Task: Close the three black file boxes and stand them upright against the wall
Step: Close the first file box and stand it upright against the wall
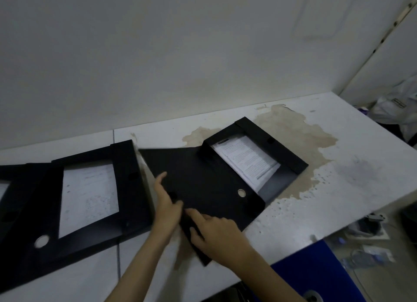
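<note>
Three black file boxes lie flat on the white table (338,166). The right box (266,141) is open, with printed papers (246,159) inside and its lid (203,177) spread out to the left. My left hand (165,202) holds the lid's left edge, fingers on top. My right hand (214,234) grips the lid's front flap near the table's front. The middle box (128,184) lies open with a white sheet (90,193) showing. The third box (9,189) is cut off at the left edge.
A white wall (180,53) rises behind the table. A brown stain (293,126) marks the tabletop around the right box. A blue object (316,272) sits below the front edge. Clutter and cables (370,229) lie on the floor at the right.
</note>
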`<act>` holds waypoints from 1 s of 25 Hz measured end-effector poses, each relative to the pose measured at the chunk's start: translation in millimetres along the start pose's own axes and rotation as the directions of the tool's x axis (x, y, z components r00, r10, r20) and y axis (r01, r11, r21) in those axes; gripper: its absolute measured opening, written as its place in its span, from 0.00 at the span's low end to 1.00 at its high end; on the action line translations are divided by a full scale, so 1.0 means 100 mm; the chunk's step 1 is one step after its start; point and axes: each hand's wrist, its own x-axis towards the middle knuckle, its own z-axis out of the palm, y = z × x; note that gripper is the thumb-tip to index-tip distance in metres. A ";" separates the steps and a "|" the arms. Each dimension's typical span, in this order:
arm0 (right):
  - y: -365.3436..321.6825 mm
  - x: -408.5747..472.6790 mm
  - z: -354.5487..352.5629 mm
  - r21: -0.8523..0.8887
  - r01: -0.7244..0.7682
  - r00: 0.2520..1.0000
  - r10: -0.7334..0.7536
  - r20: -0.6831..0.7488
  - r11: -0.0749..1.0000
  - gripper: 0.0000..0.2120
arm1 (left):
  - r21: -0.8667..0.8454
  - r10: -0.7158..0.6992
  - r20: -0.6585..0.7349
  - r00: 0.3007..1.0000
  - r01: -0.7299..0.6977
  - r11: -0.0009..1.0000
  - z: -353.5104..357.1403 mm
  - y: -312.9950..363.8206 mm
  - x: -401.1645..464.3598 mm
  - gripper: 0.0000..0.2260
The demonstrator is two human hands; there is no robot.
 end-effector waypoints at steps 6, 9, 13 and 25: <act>0.14 -0.08 0.02 0.465 -0.076 0.997 0.064 0.042 0.882 0.18 | 0.004 -0.014 -0.120 0.993 0.014 1.000 -1.00 0.51 0.27 0.29; 0.47 -0.09 0.25 0.185 -0.212 0.977 0.202 0.070 0.960 0.24 | 0.007 0.103 -0.090 0.991 -0.103 0.995 -1.02 0.66 0.15 0.21; 0.71 -0.15 0.46 0.102 -0.316 0.928 0.285 0.240 0.943 0.28 | -0.017 0.078 0.166 0.983 -0.076 0.997 -0.50 0.42 -0.06 0.25; 1.19 -0.20 -0.03 0.927 -0.078 0.618 0.747 -0.244 0.367 0.19 | 0.793 -0.095 0.552 0.828 -0.487 0.367 0.19 -0.82 0.06 0.25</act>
